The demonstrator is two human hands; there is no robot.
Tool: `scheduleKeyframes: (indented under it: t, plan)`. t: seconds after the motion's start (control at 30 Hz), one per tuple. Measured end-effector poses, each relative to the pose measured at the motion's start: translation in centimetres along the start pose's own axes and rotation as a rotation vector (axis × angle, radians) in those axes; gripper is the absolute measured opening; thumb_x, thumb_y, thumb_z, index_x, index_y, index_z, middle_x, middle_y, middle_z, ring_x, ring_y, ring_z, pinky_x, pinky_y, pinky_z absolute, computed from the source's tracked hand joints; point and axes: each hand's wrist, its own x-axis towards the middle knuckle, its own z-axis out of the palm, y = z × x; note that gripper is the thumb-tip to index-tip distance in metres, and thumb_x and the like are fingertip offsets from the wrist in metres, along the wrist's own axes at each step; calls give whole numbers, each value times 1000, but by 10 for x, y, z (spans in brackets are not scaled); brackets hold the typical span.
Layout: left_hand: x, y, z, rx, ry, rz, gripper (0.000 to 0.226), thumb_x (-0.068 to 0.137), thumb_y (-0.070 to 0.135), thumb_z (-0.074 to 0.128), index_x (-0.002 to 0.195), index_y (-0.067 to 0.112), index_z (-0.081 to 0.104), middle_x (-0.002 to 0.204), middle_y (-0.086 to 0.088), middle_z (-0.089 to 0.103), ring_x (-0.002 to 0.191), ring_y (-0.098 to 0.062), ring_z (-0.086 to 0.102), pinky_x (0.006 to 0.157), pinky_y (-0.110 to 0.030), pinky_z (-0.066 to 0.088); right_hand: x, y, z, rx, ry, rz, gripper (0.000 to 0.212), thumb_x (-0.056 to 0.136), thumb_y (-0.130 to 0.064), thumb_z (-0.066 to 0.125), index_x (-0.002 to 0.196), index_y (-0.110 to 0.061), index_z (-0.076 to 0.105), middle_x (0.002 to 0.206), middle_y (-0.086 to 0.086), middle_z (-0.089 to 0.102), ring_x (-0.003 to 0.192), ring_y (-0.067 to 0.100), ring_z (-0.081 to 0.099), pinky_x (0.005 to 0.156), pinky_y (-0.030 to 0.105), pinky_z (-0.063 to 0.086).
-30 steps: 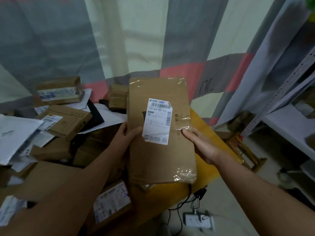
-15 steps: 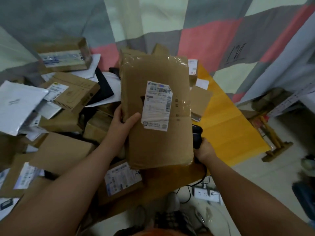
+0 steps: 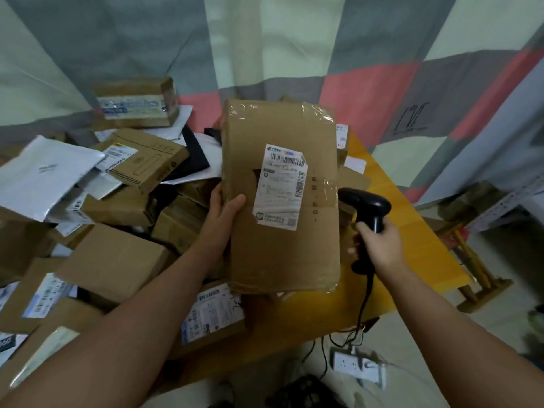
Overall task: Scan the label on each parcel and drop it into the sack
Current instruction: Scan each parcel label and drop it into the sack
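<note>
Cardboard parcel point(image 3: 282, 198) is held upright above the yellow table point(image 3: 412, 245) by the left hand point(image 3: 225, 210), thumb on its front, label point(image 3: 281, 187) facing the camera. Right hand point(image 3: 379, 245) grips the black scanner point(image 3: 368, 210) just beside the parcel's right edge.

Patchwork curtain point(image 3: 368, 92), yellow table point(image 3: 426, 254), white power strip point(image 3: 357, 365)

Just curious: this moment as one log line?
left hand holds brown cardboard parcel | right hand grips black handheld scanner | white label faces camera
</note>
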Motion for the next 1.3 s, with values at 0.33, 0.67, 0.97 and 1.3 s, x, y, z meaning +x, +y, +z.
scheduleKeyframes:
  t: [0.33,0.67,0.97,1.3]
  plan:
    - [13,-22,12,-24,28,326,46,86,50,57,130,41,44,119,5,66,106,-17,65,97,-48,49,-41,-54,-11,142,-244,-415,18,92,-30,61,87,-13,57,58,4,55,50,18,54,50,32,46]
    - [-91,-32,44,53,245,638,80,92,41,58,152,25,8,143,1,38,124,-15,43,100,-32,38,-127,-2,-21,268,-244,-722,31,92,-21,61,68,-2,59,55,14,57,46,25,55,48,34,49]
    - [-163,-74,38,-60,234,635,80,85,37,69,145,36,17,141,-7,45,120,-27,53,99,-55,45,-188,32,-40,309,-234,-830,32,92,-15,59,63,-2,57,51,9,55,41,21,53,43,30,46]
    - [-171,-96,36,-160,218,632,84,81,33,73,145,31,20,139,-11,46,119,-27,54,99,-50,47,-198,50,-43,254,-301,-824,26,92,-19,61,70,-6,60,60,11,60,48,20,56,50,32,48]
